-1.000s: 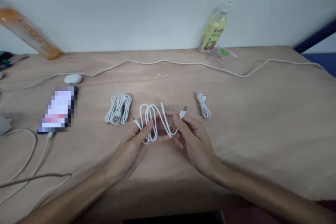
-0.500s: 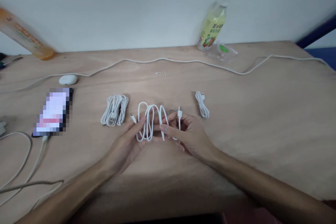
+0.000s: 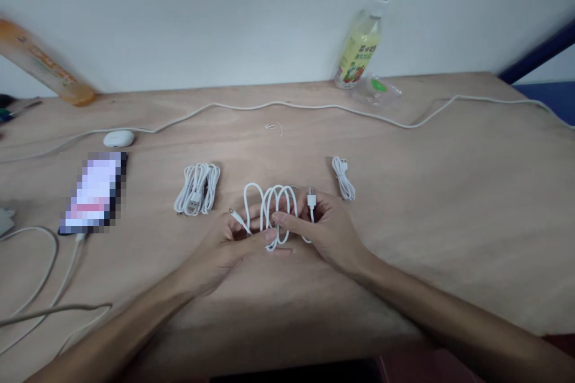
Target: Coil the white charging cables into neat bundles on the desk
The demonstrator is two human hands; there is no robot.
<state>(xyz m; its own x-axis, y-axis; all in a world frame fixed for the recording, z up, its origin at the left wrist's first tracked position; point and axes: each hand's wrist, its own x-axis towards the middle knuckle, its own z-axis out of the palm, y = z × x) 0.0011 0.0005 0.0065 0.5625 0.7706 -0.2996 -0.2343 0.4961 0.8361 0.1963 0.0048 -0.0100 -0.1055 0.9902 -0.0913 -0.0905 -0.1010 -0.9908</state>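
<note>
Both of my hands hold one white cable [image 3: 272, 209] folded into several loops, low over the wooden table [image 3: 404, 203]. My left hand [image 3: 224, 245] pinches the loops from the left, with a small plug sticking out by its thumb. My right hand [image 3: 323, 230] closes on the loops from the right, and the USB plug stands up beside its fingers. A bundled white cable [image 3: 196, 188] lies to the left of my hands. A smaller coiled cable [image 3: 344, 178] lies to the right.
A phone [image 3: 94, 191] with a lead plugged in lies at the left, with a white earbud case [image 3: 118, 139] behind it. A long white cord [image 3: 314, 106] runs across the back. A yellow-green bottle [image 3: 358, 48] stands at the wall, an orange bottle [image 3: 40, 66] leans far left.
My hands have drawn together and the cable loops are gathered tighter between them. The USB plug has turned upright by my right fingers.
</note>
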